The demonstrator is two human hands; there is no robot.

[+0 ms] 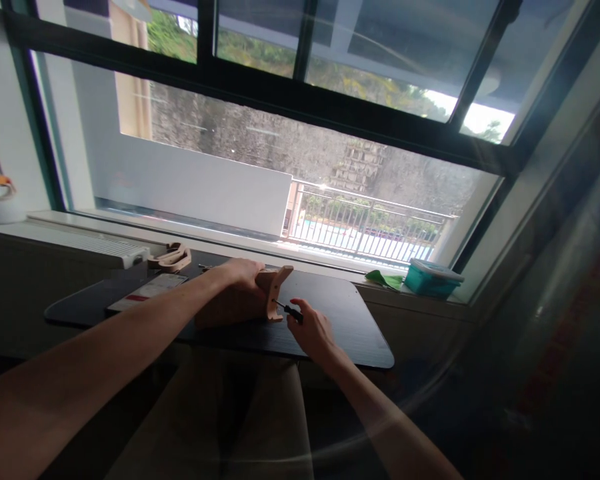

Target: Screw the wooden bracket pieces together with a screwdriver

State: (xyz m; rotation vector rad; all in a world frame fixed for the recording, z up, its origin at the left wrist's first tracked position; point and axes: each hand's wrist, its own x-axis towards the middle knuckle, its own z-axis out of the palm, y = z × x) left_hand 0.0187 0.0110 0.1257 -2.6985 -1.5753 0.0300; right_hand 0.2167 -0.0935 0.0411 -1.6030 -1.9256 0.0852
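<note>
A wooden assembly [233, 307] rests on the dark table, with a shaped wooden end piece [275, 293] standing upright at its right side. My left hand [244, 272] is closed over the top of the assembly near that end piece; some of its fingers are hidden behind the wood. In my right hand [314, 331] is a small screwdriver [294, 312] with a dark handle. Its thin shaft points left, and the tip meets the outer face of the end piece at or near a hole.
The small dark table [340, 313] has rounded corners. Left on it lie a flat box [153, 291] and loose wooden parts [173, 257]. A teal container [433, 279] and a green leaf [384, 280] sit on the windowsill. A white radiator [95, 247] stands at left.
</note>
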